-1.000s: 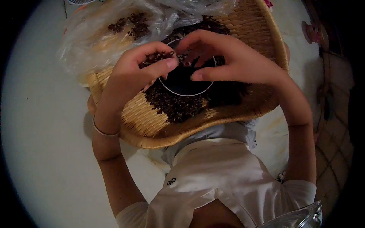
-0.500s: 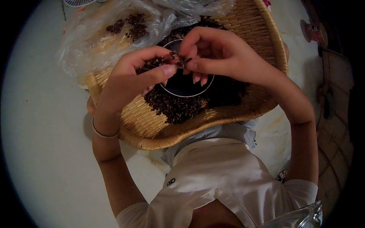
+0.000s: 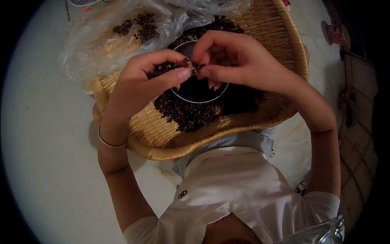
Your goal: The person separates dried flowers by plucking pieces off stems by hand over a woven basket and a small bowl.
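Observation:
Over a dark bowl with a pale rim (image 3: pixel 199 102), my two hands meet at the fingertips. My left hand (image 3: pixel 152 75) pinches a sprig of dark dried plant (image 3: pixel 160 70), its thin stems and small dark clusters showing between thumb and fingers. My right hand (image 3: pixel 227 61) is closed too, its thumb and forefinger pressed on the tip of the same sprig. Around the bowl, a heap of dark dried plant bits (image 3: pixel 187 116) lies in a woven basket tray (image 3: pixel 150 136). The bowl's contents look dark and cannot be made out.
A clear plastic bag (image 3: pixel 93 53) with dark dried clusters (image 3: pixel 144 27) lies over the tray's far left side. A spool (image 3: pixel 336 34) stands at the far right. Part of a white fan-like grille (image 3: pixel 82 2) shows at the top left. The tray rests across my lap.
Both hands stay nearly in place. The fingertips have shifted slightly on the sprig, and the right hand's lower fingers are curled in a little more.

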Demonstrator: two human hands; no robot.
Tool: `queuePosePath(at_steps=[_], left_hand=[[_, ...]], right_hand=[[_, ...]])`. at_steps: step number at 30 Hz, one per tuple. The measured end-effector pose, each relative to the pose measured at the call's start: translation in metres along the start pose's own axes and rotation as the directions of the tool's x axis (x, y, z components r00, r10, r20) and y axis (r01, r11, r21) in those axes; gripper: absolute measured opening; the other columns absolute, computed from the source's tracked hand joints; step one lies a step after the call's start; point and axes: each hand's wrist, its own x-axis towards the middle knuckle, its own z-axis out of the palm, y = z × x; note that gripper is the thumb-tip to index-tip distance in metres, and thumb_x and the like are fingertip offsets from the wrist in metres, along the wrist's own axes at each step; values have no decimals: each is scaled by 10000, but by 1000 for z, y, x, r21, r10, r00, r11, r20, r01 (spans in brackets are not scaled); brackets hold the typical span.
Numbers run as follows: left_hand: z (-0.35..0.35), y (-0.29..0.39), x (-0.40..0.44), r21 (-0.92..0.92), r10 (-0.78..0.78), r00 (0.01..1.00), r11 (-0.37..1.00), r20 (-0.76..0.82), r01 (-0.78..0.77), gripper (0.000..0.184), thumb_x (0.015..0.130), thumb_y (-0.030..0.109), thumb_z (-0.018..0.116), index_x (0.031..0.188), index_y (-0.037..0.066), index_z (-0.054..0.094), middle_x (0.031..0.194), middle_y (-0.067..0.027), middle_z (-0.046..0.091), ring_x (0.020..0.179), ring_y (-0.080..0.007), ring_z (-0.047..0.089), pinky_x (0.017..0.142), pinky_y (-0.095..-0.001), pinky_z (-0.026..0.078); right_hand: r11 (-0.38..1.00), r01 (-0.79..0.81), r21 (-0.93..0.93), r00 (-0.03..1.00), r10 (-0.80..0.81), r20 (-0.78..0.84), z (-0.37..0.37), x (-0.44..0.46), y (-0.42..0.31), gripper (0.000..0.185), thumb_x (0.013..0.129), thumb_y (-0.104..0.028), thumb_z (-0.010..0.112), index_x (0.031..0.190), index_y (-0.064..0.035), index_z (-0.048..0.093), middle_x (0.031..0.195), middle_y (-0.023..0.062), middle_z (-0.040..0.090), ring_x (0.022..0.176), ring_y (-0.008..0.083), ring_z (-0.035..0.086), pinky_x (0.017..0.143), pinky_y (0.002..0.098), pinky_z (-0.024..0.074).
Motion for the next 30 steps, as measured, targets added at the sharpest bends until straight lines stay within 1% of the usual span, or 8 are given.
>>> queuePosePath(at_steps=[9, 11, 16, 17, 19, 23, 29, 30], left_hand=[[2, 1, -1, 45, 47, 999, 998, -24, -46, 168, 817, 86, 606, 943, -24, 605, 791, -6, 599, 724, -48, 522, 659, -185, 430], [2, 2, -1, 52, 45, 999, 998, -27, -43, 170, 817, 86, 603, 947, -24, 605, 788, -6, 599, 728, -48, 522, 665, -186, 430], [-1, 7, -1, 21, -161, 985, 986, -54, 162, 176, 824, 83, 591, 959, -30, 600, 807, -15, 609, 757, -55, 530, 692, -193, 434], [0, 5, -2, 20, -159, 986, 987, -54, 161, 176, 824, 83, 591, 959, -30, 600, 807, -15, 609, 757, -55, 530, 692, -193, 434], [3, 0, -2, 60, 124, 992, 991, -35, -122, 177, 830, 88, 582, 962, -29, 599, 826, -18, 611, 764, -52, 528, 695, -190, 429], [2, 0, -3, 124, 156, 986, 981, -58, -148, 177, 835, 95, 579, 963, -25, 600, 833, -12, 605, 761, -46, 518, 694, -185, 422], [3, 9, -4, 60, 53, 994, 997, -95, -47, 166, 837, 108, 580, 953, -8, 605, 805, 1, 588, 735, -45, 504, 673, -178, 413], [2, 12, -4, 48, -17, 995, 999, -97, 22, 162, 838, 111, 581, 948, -5, 607, 801, 3, 586, 732, -45, 505, 668, -177, 412]], right_hand=[[988, 64, -142, 998, -64, 7, 0, 0, 2, 150, 824, -45, 579, 951, -21, 502, 825, 33, 548, 704, 75, 554, 623, 211, 493], [972, 120, -203, 991, -129, -35, 2, 0, 3, 187, 778, -29, 578, 958, -15, 530, 739, -1, 528, 669, 62, 532, 606, 203, 481], [992, 70, -100, 995, -76, -56, 2, 0, 3, 169, 795, -44, 575, 956, -23, 528, 749, 3, 534, 666, 62, 538, 606, 202, 476], [994, 77, -81, 995, -82, -58, 2, 0, 3, 165, 799, -47, 575, 956, -24, 527, 752, 4, 536, 666, 61, 541, 606, 200, 474], [995, 69, -74, 996, -73, -55, 1, 0, 3, 161, 808, -52, 572, 959, -22, 527, 759, 7, 541, 664, 61, 543, 603, 200, 474], [997, 53, -49, 996, -57, -73, 2, 0, 0, 146, 826, -59, 560, 965, -20, 531, 779, 15, 557, 660, 64, 547, 596, 204, 473], [997, 42, -71, 997, -47, -61, -2, -1, 0, 144, 828, -62, 568, 964, -22, 540, 787, 16, 564, 657, 65, 544, 587, 203, 469], [997, 42, -71, 997, -46, -61, -2, -1, 0, 144, 828, -62, 568, 964, -22, 540, 787, 16, 564, 657, 65, 544, 587, 203, 469]])
